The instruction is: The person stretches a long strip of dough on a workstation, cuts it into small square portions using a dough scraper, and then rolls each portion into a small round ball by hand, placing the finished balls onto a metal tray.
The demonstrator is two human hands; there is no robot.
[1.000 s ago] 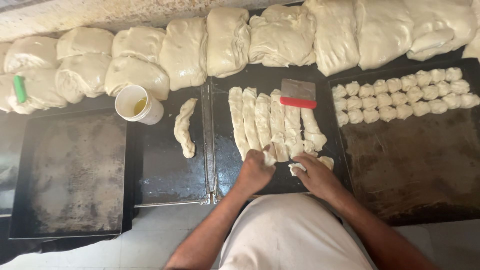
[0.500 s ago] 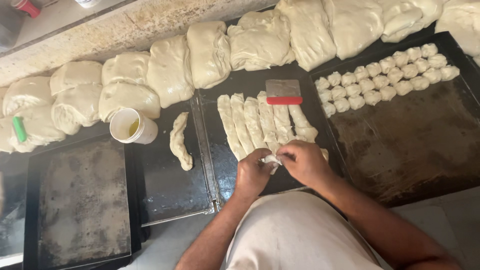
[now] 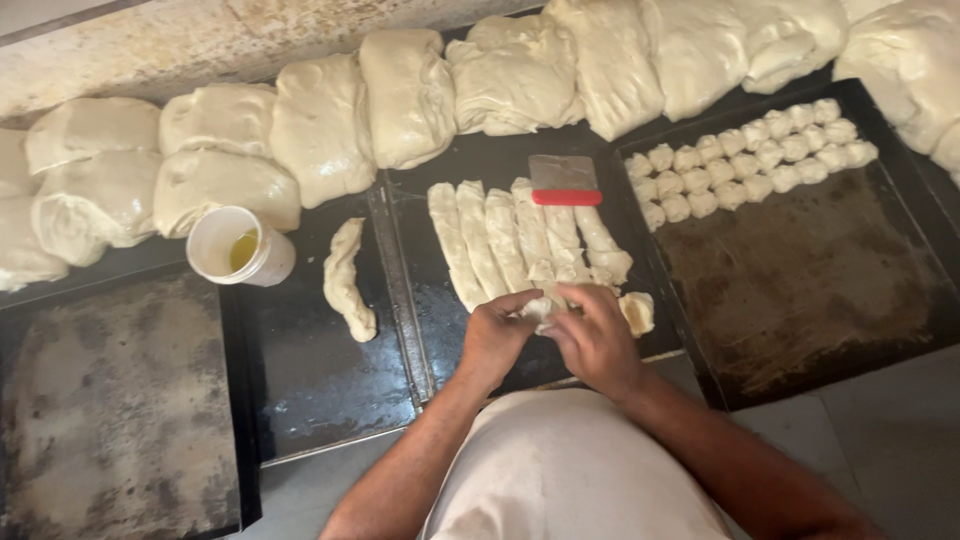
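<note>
- Pinching a small piece of dough (image 3: 548,306) between both hands at the near end of the dough strips; piece mostly hidden by the fingers.
- Left hand (image 3: 497,338): fingers curled, closed on the piece of dough from its 9 o'clock side.
- Right hand (image 3: 598,340): fingers bent, closed on the same piece from its 3 o'clock side; the two hands touching at the fingertips.
- Dough strips (image 3: 520,240): six pale lengths laid side by side on the middle black tray (image 3: 440,330), running from 12 to 6 o'clock, near ends reaching the hands.
- Cut lump (image 3: 637,312): just beside the right hand, at its 2 o'clock.
- Scraper (image 3: 565,181): metal blade, red handle, lying flat at 12 o'clock of the strips, touching their far ends.
- Single dough rope (image 3: 348,280): at 9 o'clock of the strips, on the neighbouring tray, well apart from the hands.
- White cup (image 3: 240,246): holding yellow liquid, at 9 o'clock of the rope.
- Small dough balls (image 3: 750,160): in two rows at the far edge of the right-hand tray (image 3: 800,290), at 2 o'clock of the hands.
- Large dough slabs (image 3: 410,95): ranged along the far side, at 12 o'clock of all trays.
- Empty-looking worn tray (image 3: 110,400): at 8 o'clock, on the bench.
</note>
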